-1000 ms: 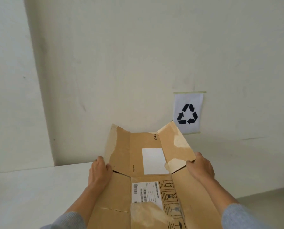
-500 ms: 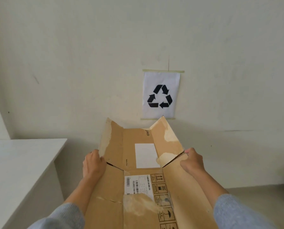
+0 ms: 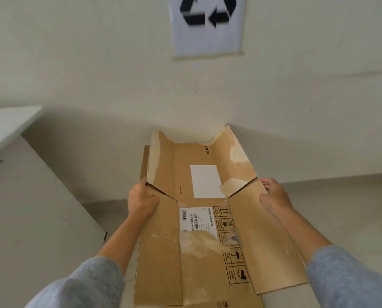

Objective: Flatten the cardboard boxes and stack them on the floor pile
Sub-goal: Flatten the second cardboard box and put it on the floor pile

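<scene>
The pale wall (image 3: 96, 63) fills the upper part of the view, and the grey floor (image 3: 341, 201) shows at the right and below. At the left stands a white bench (image 3: 5, 123), seen from its corner, with its side panel going down to the floor. In the middle a flattened cardboard box (image 3: 158, 263) is held in the air in front of the person, its far end pointing to the wall and its two far side flaps bent a little upward. Another piece of cardboard (image 3: 145, 161) shows just behind its left far edge; I cannot tell if it is part of the same box. On the wall above hangs a paper sign (image 3: 207, 38) with black recycling arrows, cut off by the top edge. The left hand (image 3: 141, 201) has its grip closed on the left edge of the box, at the slit between flap and panel. The right hand (image 3: 274, 198) has its grip closed on the right edge in the same way. Both arms wear grey sleeves (image 3: 92, 283). On the box are a blank white label (image 3: 205, 181), a barcode label (image 3: 194, 218) and a row of small handling symbols (image 3: 230, 238).
</scene>
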Demonstrator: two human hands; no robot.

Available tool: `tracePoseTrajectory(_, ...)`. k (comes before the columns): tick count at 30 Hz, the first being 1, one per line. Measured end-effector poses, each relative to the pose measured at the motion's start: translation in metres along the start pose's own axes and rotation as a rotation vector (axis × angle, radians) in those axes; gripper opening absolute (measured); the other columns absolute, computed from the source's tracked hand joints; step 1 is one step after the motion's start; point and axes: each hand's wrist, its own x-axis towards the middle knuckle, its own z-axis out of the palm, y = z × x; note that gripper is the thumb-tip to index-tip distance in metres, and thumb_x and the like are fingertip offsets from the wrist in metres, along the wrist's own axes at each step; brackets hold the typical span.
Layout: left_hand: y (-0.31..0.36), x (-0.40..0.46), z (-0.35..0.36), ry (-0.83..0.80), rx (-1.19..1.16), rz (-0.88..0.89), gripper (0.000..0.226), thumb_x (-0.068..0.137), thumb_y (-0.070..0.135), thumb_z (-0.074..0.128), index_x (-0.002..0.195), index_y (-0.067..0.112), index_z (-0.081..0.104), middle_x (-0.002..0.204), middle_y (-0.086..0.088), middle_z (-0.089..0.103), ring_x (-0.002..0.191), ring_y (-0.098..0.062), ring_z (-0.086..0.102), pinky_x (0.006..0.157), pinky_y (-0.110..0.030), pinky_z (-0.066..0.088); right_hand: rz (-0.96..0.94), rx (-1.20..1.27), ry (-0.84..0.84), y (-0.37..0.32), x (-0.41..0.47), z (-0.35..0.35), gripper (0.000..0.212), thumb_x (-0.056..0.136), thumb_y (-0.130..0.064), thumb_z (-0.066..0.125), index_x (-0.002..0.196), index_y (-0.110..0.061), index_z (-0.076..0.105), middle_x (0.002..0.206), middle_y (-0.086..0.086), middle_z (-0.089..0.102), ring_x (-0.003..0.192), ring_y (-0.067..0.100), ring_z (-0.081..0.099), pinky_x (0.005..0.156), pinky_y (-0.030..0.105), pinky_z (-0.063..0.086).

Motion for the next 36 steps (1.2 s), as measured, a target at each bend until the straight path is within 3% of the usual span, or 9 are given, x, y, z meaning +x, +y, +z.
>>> tracePoseTrajectory(2,-0.035,-0.003,0.041,0.026,-0.027,0.040,0.037,0.073,-0.010,0.050,0.107,0.002,0.058,0.100,-0.016,0.065,0.085,-0.025,0.054,0.073,-0.031,0.043,0.023,0.016,-0.085,0.045,0.014,0.025,0.059,0.080,0.008,0.048,0.132,-0.020,0.044,0.120,0.001,0.055,0.094,0.016,0.049,0.067,0.026,0.045)
tracePoseTrajectory(5,-0.100,-0.006,0.102,0.066,-0.037,0.086,0.042,0.072,-0.012,0.051,0.111,0.002,0.060,0.101,-0.017,0.067,0.092,-0.033,0.060,0.074,-0.029,0.042,0.020,0.018,-0.144,0.113,0.033,0.066,0.065,0.080,0.009,0.048,0.137,-0.023,0.040,0.124,0.001,0.051,0.101,0.019,0.050,0.081,0.033,0.049)
tracePoseTrajectory(9,-0.192,-0.003,0.180,0.074,0.006,0.065,0.037,0.074,-0.009,0.056,0.109,0.002,0.060,0.100,-0.018,0.067,0.091,-0.035,0.060,0.074,-0.030,0.042,0.011,-0.038,-0.106,0.210,0.060,0.117,0.062,0.082,0.010,0.047,0.136,-0.019,0.042,0.134,0.007,0.051,0.119,0.025,0.050,0.090,0.034,0.046)
tracePoseTrajectory(13,-0.261,-0.005,0.244,0.061,0.015,0.077,0.036,0.074,-0.009,0.057,0.109,0.000,0.060,0.099,-0.017,0.066,0.093,-0.035,0.060,0.077,-0.029,0.042,0.024,-0.039,-0.082,0.294,0.083,0.159,0.059,0.082,0.012,0.048,0.133,-0.015,0.045,0.132,0.009,0.054,0.120,0.024,0.050,0.086,0.028,0.043)
tracePoseTrajectory(17,-0.315,0.002,0.303,0.026,0.053,0.073,0.031,0.077,-0.005,0.060,0.108,-0.003,0.060,0.100,-0.023,0.066,0.093,-0.037,0.060,0.081,-0.036,0.045,0.030,-0.059,-0.085,0.354,0.114,0.181,0.058,0.082,0.012,0.049,0.133,-0.016,0.047,0.132,0.007,0.053,0.118,0.024,0.052,0.094,0.035,0.047)
tracePoseTrajectory(19,-0.337,0.008,0.328,0.037,0.073,0.029,0.028,0.078,-0.001,0.061,0.106,-0.005,0.059,0.102,-0.025,0.065,0.095,-0.039,0.059,0.082,-0.041,0.046,0.023,-0.078,-0.075,0.373,0.127,0.189,0.060,0.081,0.013,0.047,0.134,-0.016,0.045,0.133,0.007,0.052,0.118,0.025,0.052,0.096,0.038,0.048)
tracePoseTrajectory(23,-0.367,0.012,0.356,0.023,0.071,-0.110,0.023,0.083,0.004,0.058,0.103,-0.005,0.057,0.106,-0.027,0.062,0.099,-0.041,0.057,0.082,-0.042,0.045,0.018,-0.206,-0.081,0.402,0.139,0.201,0.062,0.084,0.011,0.041,0.140,-0.015,0.037,0.138,0.008,0.048,0.123,0.028,0.048,0.090,0.029,0.041)
tracePoseTrajectory(27,-0.379,0.012,0.356,0.022,0.124,-0.103,0.021,0.086,0.008,0.054,0.103,-0.004,0.054,0.105,-0.028,0.061,0.099,-0.043,0.055,0.083,-0.044,0.045,0.051,-0.325,-0.117,0.417,0.137,0.215,0.065,0.088,0.003,0.044,0.147,-0.014,0.023,0.147,0.011,0.038,0.132,0.032,0.038,0.106,0.038,0.035)
tracePoseTrajectory(36,-0.379,0.002,0.359,0.004,0.099,-0.185,0.031,0.091,0.014,0.050,0.116,-0.004,0.050,0.116,-0.027,0.060,0.110,-0.043,0.053,0.093,-0.045,0.042,0.012,-0.488,-0.150,0.419,0.147,0.230,0.056,0.089,-0.011,0.056,0.139,-0.005,0.031,0.138,0.016,0.044,0.126,0.032,0.043,0.102,0.036,0.038)
